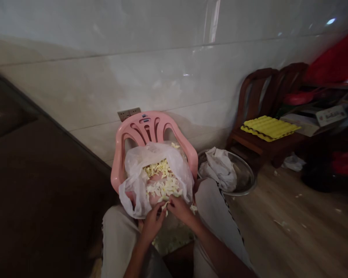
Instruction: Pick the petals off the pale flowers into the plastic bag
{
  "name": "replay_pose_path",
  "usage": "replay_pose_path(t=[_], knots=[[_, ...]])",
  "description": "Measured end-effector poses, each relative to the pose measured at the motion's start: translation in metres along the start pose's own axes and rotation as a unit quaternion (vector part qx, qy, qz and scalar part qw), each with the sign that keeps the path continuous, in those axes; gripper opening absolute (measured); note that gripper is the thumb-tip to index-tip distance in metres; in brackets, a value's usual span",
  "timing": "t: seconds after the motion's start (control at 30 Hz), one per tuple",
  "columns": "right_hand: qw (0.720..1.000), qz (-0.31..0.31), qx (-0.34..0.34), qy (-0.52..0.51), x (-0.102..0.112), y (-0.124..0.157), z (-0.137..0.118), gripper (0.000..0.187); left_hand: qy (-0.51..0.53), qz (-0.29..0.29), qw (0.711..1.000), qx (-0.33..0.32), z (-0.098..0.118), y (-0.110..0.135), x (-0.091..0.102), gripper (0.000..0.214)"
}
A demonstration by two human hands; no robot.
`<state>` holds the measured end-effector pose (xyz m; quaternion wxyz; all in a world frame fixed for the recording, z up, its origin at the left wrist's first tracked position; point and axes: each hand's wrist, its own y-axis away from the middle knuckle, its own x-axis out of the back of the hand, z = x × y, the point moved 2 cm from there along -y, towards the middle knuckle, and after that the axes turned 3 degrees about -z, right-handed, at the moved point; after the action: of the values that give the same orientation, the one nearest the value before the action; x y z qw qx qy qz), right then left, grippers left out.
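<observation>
A small pink plastic chair point(120, 154) stands against the wall in front of my knees. On its seat lies an open clear plastic bag point(136, 181) holding a heap of pale yellow petal-like pieces point(162, 183). My left hand point(152, 222) and my right hand point(180, 209) meet at the bag's near edge. Both have their fingers pinched together on one small pale piece point(165, 205) between them. More pale bits lie on the floor point(174, 237) between my legs.
A metal basin point(246, 175) with a crumpled white bag point(219, 166) sits right of the pink chair. Further right stand dark wooden chairs point(258, 100) with a yellow tray point(268, 127), boxes and red items. A dark surface point(37, 185) fills the left. A wall socket point(129, 113) is behind the chair.
</observation>
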<state>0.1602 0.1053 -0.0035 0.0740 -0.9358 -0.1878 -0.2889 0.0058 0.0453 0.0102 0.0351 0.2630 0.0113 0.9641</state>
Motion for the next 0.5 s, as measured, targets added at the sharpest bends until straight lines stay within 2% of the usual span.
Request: replay_pose_path(t=[0.3,0.5], knots=[[1.0,0.008,-0.02,-0.018,0.0002,-0.0023,0.0008,0.011,0.046,-0.024,0.999,0.004,0.0083,-0.0013,-0.0014,0.049],[0.999,0.005,-0.019,-0.029,-0.004,-0.0022,0.0033,0.011,0.06,-0.014,0.998,-0.017,0.0053,-0.0037,-0.0029,0.043]])
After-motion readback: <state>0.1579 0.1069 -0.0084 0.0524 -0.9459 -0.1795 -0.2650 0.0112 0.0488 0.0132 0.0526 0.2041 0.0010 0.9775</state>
